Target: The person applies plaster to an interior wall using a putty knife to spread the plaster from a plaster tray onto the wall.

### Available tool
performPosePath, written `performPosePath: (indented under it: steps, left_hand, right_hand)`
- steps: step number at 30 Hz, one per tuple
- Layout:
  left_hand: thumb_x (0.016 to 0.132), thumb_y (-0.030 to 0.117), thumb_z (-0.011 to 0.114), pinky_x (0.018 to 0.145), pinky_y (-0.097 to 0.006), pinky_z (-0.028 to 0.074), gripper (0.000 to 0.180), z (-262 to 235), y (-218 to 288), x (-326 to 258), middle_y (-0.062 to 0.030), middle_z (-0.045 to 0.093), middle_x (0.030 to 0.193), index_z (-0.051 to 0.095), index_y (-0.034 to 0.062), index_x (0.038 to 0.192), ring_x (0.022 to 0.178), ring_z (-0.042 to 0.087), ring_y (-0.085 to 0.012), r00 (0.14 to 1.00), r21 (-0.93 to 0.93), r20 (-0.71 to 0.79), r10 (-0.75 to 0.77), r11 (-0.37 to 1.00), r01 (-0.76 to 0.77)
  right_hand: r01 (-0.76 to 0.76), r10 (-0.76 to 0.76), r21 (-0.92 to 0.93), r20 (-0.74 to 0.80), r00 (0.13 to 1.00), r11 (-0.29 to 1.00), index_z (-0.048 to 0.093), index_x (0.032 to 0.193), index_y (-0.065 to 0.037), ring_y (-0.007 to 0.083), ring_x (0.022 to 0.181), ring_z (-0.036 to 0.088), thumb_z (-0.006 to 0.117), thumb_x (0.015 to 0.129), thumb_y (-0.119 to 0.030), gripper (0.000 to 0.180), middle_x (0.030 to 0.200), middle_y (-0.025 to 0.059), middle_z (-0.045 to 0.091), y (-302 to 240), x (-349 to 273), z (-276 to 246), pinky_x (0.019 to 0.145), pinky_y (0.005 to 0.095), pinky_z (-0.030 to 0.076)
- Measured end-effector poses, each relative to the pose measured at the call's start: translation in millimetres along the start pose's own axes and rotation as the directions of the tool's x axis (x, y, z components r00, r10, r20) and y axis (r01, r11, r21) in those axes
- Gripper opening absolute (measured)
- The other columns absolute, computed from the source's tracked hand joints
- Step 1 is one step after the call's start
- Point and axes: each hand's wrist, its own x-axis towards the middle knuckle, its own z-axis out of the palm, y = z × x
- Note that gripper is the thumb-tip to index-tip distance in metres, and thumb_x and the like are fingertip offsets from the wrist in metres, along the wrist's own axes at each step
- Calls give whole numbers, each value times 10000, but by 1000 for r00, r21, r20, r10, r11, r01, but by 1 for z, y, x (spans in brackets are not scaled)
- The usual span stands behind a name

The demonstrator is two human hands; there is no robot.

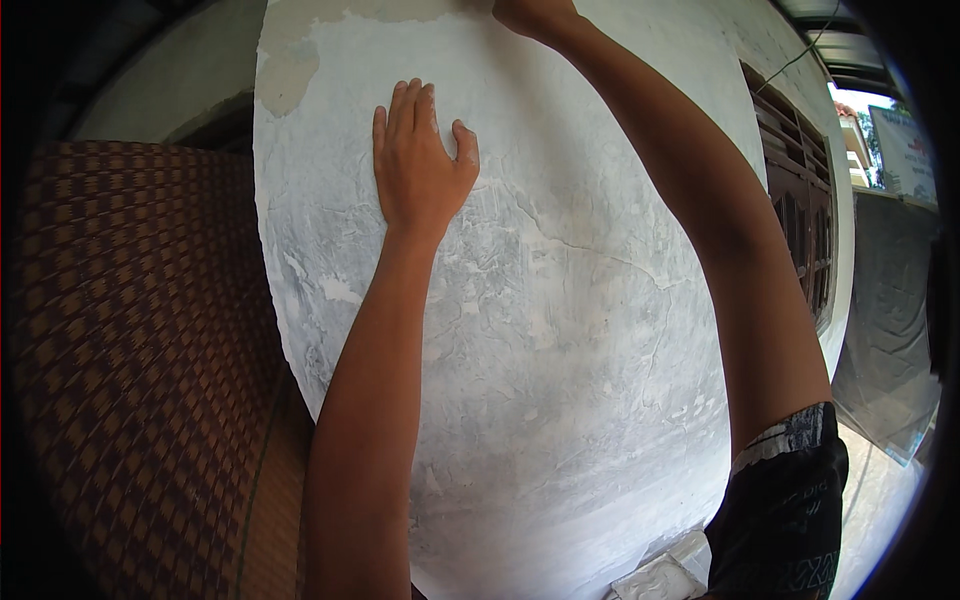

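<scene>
Two bare forearms raised from the lower edge against a rough white plastered wall (560,330). Far left: brown woven patterned mat (130,340) standing beside the wall's left edge. Next, left hand (420,165) pressed flat on the plaster, palm down, fingers extended and close together, thumb spread to the right; nothing held. Patch of bare grey render (290,80) exposed up and left of this hand, where the white coat has flaked off. Thin crack lines (590,250) running across the plaster between the two forearms. Right hand (535,15) at the top edge, largely cut off by the frame; touching the wall, grip state cannot be told. Black sleeve (785,500) with pale print on the right upper arm. Far right: dark wooden louvred window (800,210) set in the same wall, grey sheet (890,310) beyond.
</scene>
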Motion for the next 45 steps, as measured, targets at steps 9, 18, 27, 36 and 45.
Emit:
performPosePath:
  steps: [9, 18, 27, 36, 45]
  left_hand:
    - [923, 218, 581, 1227, -482, 277, 493, -6, -7, -2, -192, 559, 1438, 565, -29, 1349, 1423, 452, -311, 1000, 13, 8, -9, 1000, 9]
    - [924, 220, 581, 1227, -482, 278, 494, 1, 3, 0, -194, 554, 1443, 565, -30, 1350, 1425, 449, -307, 1000, -13, 5, -5, 1000, 5]
    - [912, 224, 574, 1232, -475, 264, 498, 1, 0, -1, -198, 552, 1443, 570, -33, 1339, 1436, 437, -302, 1000, -8, 3, -5, 1000, 5]
    - [928, 213, 589, 1221, -485, 289, 483, -5, -6, -4, -187, 556, 1447, 570, -22, 1350, 1407, 470, -313, 1000, 17, -3, -3, 1000, 3]
    - [918, 218, 589, 1223, -485, 282, 498, 3, 1, 0, -188, 554, 1446, 566, -19, 1355, 1419, 458, -306, 1000, -3, -7, 1, 1000, -1]
  right_hand:
    - [197, -215, 126, 157, 964, 972, 697, 911, 100, 449, 905, 691, 577, 890, -34, 181, 977, 318, 690, -52, -52, -1, 836, 502, 551]
    - [174, -167, -69, 97, 981, 982, 652, 1111, 2, 416, 972, 686, 547, 905, 5, 232, 1023, 271, 688, 2, -20, 19, 820, 497, 552]
    - [74, -69, 105, -47, 996, 992, 683, 1009, 61, 443, 933, 677, 575, 977, -108, 203, 991, 280, 686, -28, -7, 5, 809, 504, 536]
    - [244, -263, 137, 147, 953, 960, 705, 909, 73, 446, 993, 670, 585, 925, -61, 180, 981, 306, 680, -74, -58, 3, 849, 500, 536]
    - [207, -207, 3, 12, 978, 978, 703, 1016, 19, 417, 979, 682, 593, 950, -108, 180, 1024, 263, 696, -23, -11, 24, 837, 477, 550]
